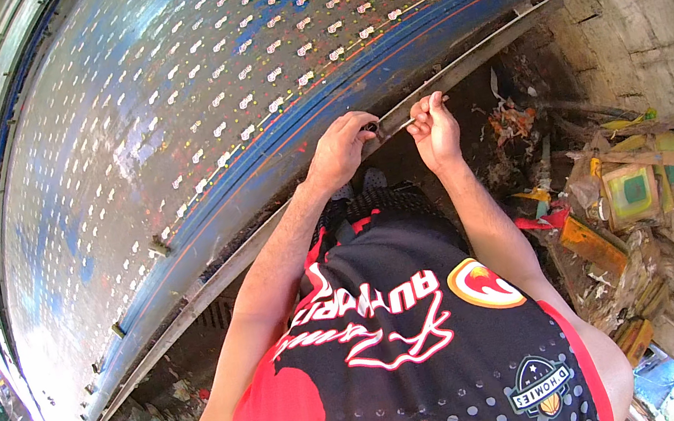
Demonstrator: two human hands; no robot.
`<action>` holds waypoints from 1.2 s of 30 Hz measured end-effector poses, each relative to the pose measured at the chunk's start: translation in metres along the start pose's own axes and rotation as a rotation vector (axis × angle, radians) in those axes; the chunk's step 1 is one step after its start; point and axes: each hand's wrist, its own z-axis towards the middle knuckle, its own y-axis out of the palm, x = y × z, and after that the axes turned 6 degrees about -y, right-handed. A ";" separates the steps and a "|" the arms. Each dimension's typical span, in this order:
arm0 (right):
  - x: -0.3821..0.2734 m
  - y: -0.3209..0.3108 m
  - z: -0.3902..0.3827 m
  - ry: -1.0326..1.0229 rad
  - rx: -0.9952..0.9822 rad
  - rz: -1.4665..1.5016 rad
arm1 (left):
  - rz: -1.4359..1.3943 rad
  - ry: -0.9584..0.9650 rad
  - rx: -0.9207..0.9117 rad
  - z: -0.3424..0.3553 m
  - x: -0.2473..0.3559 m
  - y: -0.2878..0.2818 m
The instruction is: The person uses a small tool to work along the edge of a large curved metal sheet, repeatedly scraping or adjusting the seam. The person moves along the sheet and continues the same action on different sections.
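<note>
The right grip [437,135] holds a thin stick [408,123]; the left grip [340,154] is at the rail [473,60], its hold I cannot tell.

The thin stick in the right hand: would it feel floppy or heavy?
The thin stick is probably stiff, as it juts straight from the right hand. Likely light, being so slim. It might slip, giving little surface to pinch.
</note>
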 end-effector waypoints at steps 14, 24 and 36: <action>0.017 0.069 -0.070 -0.812 -1.329 -1.319 | 0.053 0.009 -0.018 0.001 -0.016 0.006; -0.033 0.043 -0.072 -0.549 -0.344 -0.800 | 0.099 0.308 0.488 0.046 0.077 -0.071; -0.031 0.033 -0.072 -0.526 -0.328 -0.992 | 0.482 -0.095 0.250 0.008 -0.042 -0.066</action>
